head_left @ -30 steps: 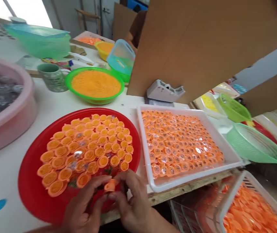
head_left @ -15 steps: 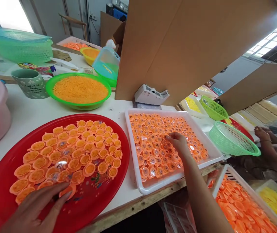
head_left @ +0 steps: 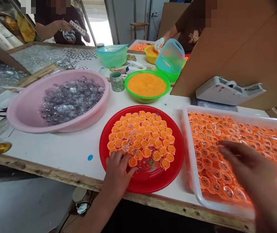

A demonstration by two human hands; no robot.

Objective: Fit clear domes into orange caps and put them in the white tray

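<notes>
My left hand (head_left: 117,170) rests on the near part of a red tray (head_left: 177,145), fingertips on an orange cap (head_left: 132,161) among several orange caps (head_left: 140,136) filled with yellow. Its fingers are bent, pressing down on the caps. My right hand (head_left: 250,166) hovers over a white tray (head_left: 196,191) packed with sealed orange caps (head_left: 235,139). That hand is blurred; its fingers look stretched out with nothing in them.
A pink basin (head_left: 27,111) of clear plastic pieces stands at the left. Behind the red tray are a green bowl (head_left: 147,84) of yellow grains and a mug (head_left: 116,81). A tape dispenser (head_left: 228,90) and cardboard sheet (head_left: 238,42) stand right. Two other people work at the far side.
The view has swung left, bringing the pink basin in. My left hand stays on the caps in the red tray; my right hand has drawn back toward the near side of the white tray.
</notes>
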